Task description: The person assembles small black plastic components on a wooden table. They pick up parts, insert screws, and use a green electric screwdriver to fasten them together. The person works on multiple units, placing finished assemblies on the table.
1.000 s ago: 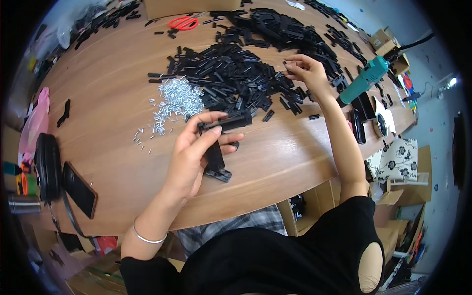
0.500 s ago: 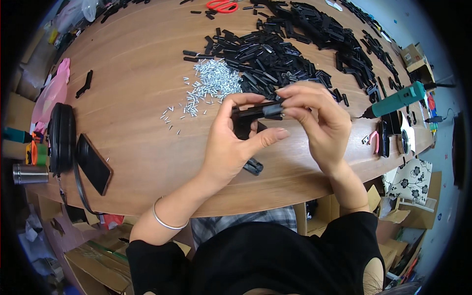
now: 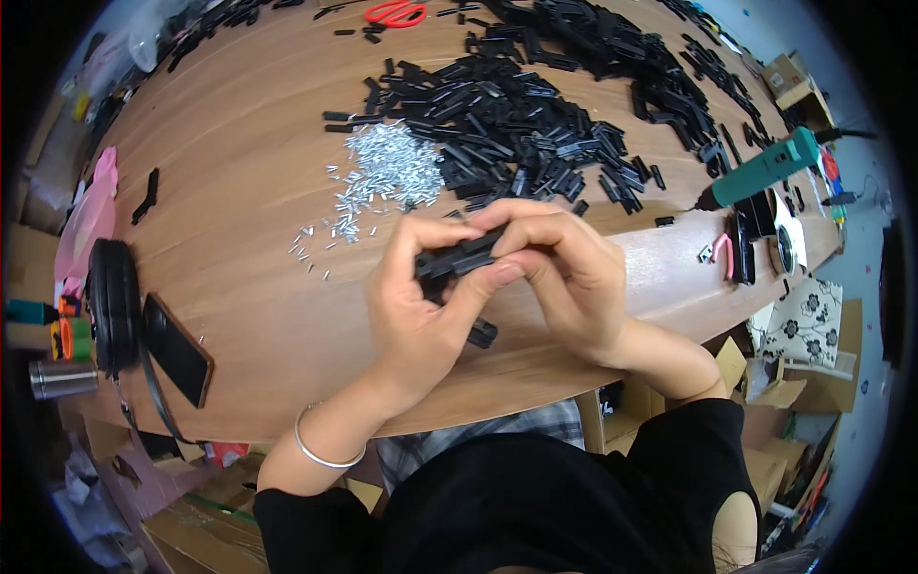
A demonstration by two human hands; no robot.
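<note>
Above the near part of the table, my left hand (image 3: 416,304) is closed round a small black pistol-shaped piece (image 3: 457,256). My right hand (image 3: 574,282) pinches its right end, thumb and fingers meeting my left thumb there. The fingers hide much of the piece, including its lower part. Just below my hands lies another black part (image 3: 484,333), partly covered by my left hand. Beyond them are a heap of small silver pins or screws (image 3: 392,161) and a wide heap of black plastic parts (image 3: 516,120).
A green electric screwdriver (image 3: 765,170) hangs at the right, near pink-handled pliers (image 3: 730,256). To the left are a phone (image 3: 179,349), a black pouch (image 3: 115,306) and a lone black pistol-shaped part (image 3: 146,196). Red scissors (image 3: 396,12) lie at the far edge.
My right hand has moved left and closed in on the piece, so the two hands now touch. Both hands have come slightly lower and left in the view, which has itself shifted.
</note>
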